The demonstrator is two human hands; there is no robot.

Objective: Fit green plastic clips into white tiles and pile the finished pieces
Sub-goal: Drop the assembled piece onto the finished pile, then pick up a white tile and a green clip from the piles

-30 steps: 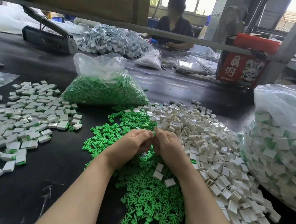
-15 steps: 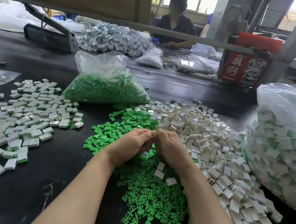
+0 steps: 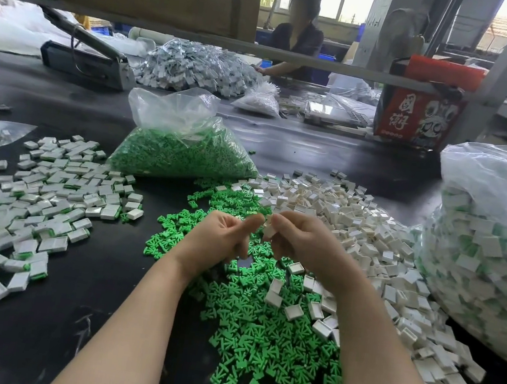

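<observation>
One white tile (image 3: 268, 228) pinched in right hand (image 3: 306, 247), left hand (image 3: 223, 239) fingers curled w/ nothing, just beside.

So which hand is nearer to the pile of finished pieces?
Left. The left hand is over the green clips, on the side toward the finished pile. The right hand, holding a white tile, is farther, beside the white tiles.

Loose green clips (image 3: 264, 319) sprawl in a flat heap front and center, white tiles (image 3: 365, 238) piled just right of them and spilling onto their edge. Finished pieces (image 3: 42, 196) – white with green peeking out – lie scattered off to the left, well apart.
</observation>
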